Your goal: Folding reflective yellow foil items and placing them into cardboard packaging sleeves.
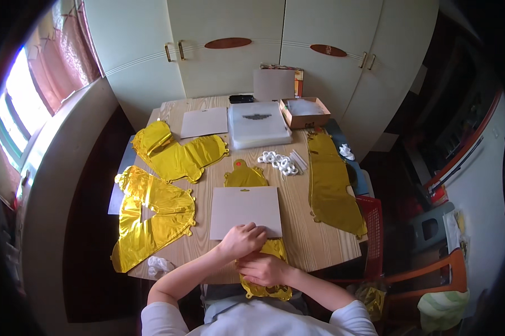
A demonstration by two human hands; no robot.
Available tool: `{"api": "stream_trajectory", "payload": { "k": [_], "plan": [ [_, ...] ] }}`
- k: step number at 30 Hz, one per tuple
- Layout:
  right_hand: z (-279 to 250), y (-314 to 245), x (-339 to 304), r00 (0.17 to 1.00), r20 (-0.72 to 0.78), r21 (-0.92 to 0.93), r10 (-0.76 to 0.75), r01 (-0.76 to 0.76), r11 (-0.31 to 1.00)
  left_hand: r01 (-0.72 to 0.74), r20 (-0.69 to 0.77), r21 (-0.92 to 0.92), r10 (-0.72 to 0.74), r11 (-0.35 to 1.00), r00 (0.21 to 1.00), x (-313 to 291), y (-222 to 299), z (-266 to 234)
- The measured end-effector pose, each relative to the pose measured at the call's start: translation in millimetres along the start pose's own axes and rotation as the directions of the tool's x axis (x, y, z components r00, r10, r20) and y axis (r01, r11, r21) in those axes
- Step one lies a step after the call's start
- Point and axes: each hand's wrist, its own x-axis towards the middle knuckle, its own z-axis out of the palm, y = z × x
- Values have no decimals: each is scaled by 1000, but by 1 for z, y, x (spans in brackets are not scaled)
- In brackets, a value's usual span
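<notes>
The gold foil piece (277,252) lies partly under the pale card (246,204), showing past its far edge and again at its near edge, toward the lap. The left hand (244,241) rests at the card's near edge with fingers curled; the right hand (262,270) lies nearer the body, on the foil, fingers bent. Whether either pinches the foil is hidden. A sharp tug there could crease or tear the thin film, and an uneven pull could skew the card over it. Left of the card, a spread foil piece (171,204) seems exposed to a swinging left elbow. Beyond the card's far right corner, white rings (279,162) could scatter if the card were shoved forward.
</notes>
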Motion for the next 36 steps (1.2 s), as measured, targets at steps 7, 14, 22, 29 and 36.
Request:
{"api": "stream_trajectory", "payload": {
  "k": [7, 14, 22, 29, 36],
  "plan": [
    [-46, -4, -27, 983, -131, -54, 125, -133, 990, 108, 144, -87, -94, 990, 985, -21, -41, -26],
    [-45, 9, -66, 953, -150, -157, 263, -286, 945, 200, 296, -138, -152, 970, 943, -57, -68, -11],
    [-44, 8, -67, 952, -124, -187, 280, -300, 935, 308, 219, -150, -272, 940, 937, -52, -33, -10],
    [-59, 26, -55, 937, -174, -159, 303, -330, 930, 309, 223, -150, -272, 939, 936, -48, -33, -10],
    [-61, 92, -36, 931, -89, -267, 355, -365, 892, 296, 266, -159, -247, 942, 932, -48, -36, -8]
  ]
}}
